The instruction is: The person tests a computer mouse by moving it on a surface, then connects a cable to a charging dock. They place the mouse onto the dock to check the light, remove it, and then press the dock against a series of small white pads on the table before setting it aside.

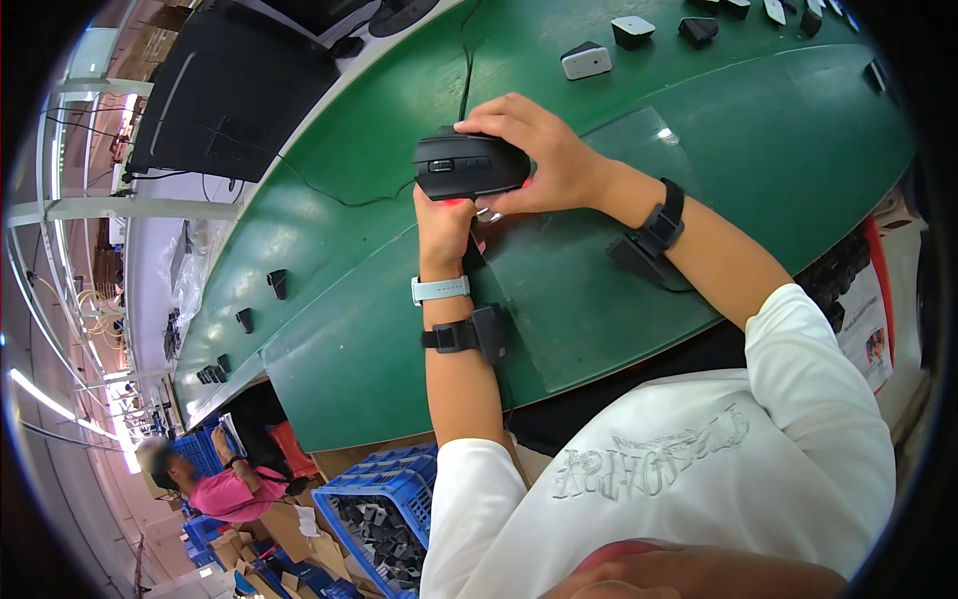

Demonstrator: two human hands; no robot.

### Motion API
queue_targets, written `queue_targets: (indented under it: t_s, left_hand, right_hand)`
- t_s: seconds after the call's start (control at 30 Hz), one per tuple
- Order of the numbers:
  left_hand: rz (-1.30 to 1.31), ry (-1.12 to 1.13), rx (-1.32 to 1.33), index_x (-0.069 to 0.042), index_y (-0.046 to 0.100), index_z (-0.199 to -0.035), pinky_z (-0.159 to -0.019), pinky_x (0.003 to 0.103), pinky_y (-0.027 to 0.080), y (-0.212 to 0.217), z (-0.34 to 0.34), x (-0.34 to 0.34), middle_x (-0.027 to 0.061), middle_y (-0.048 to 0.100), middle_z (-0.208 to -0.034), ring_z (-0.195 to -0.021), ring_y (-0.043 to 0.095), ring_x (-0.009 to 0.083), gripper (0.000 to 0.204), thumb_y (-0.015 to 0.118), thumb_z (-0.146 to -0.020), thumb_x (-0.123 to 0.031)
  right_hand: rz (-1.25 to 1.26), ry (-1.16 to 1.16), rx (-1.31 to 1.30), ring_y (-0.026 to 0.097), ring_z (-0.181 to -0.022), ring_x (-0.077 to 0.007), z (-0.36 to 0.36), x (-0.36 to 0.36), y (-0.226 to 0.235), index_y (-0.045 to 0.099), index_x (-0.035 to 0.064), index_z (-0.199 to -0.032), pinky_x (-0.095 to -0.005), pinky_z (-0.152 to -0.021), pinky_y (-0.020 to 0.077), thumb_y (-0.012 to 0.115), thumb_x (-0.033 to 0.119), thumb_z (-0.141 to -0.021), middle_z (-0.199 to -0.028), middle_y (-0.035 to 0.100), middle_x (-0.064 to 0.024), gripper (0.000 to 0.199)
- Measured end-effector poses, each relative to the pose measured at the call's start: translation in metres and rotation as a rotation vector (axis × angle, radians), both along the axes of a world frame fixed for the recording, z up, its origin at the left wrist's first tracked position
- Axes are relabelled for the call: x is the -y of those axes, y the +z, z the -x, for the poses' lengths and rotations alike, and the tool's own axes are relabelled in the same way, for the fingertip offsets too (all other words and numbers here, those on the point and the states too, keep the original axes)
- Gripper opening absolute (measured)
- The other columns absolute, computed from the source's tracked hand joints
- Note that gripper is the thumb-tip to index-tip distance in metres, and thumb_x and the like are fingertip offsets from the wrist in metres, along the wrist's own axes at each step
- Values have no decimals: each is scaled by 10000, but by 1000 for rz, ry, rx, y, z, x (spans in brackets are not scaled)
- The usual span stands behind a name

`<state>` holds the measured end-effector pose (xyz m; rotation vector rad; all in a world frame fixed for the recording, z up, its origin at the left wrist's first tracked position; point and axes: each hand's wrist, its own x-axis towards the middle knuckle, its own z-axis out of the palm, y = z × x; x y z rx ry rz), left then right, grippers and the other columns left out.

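Note:
A black computer mouse (477, 165) is held above the green table, its scroll wheel end pointing left and a dark cable (364, 203) running from that end. My right hand (554, 155) is closed round its right end, fingers along the far side and thumb on the near side. From below, my left hand (443, 228) grips the near side; most of its fingers are hidden by the mouse. Red light glows on the skin under the mouse. A small shiny piece (487, 214) shows between the hands, too small to name.
Several small black-and-white parts (587, 62) lie at the far right, and small black pieces (276, 284) at the left. A clear sheet (589, 329) covers the near table. Below stands a blue crate (399, 471) of dark parts. A person in pink (235, 493) sits at lower left.

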<state>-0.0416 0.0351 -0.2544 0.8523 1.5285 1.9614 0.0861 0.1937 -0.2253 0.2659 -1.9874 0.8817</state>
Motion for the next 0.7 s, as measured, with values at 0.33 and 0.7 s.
queue_targets:
  t_s: [0.33, 0.7]
  left_hand:
    - [15, -7, -17, 29, 624, -1161, -822, 309, 560, -1, 3, -1, 69, 699, -1061, -921, 674, 147, 444, 685, -727, 104]
    - [-325, -109, 294, 5, 524, -1402, -959, 352, 519, 8, 3, -5, 94, 638, -1233, -1106, 629, 196, 477, 673, -957, -78]
  right_hand:
    - [12, 8, -17, 604, -1155, -325, 1, -1, 3, 608, 63, -1350, -418, -987, 513, 913, 220, -678, -1284, 616, -135, 754]
    - [492, 370, 469, 577, -1195, -203, -9, -16, 7, 579, 23, -1310, -347, -1079, 433, 804, 148, -664, -1234, 604, -74, 696]
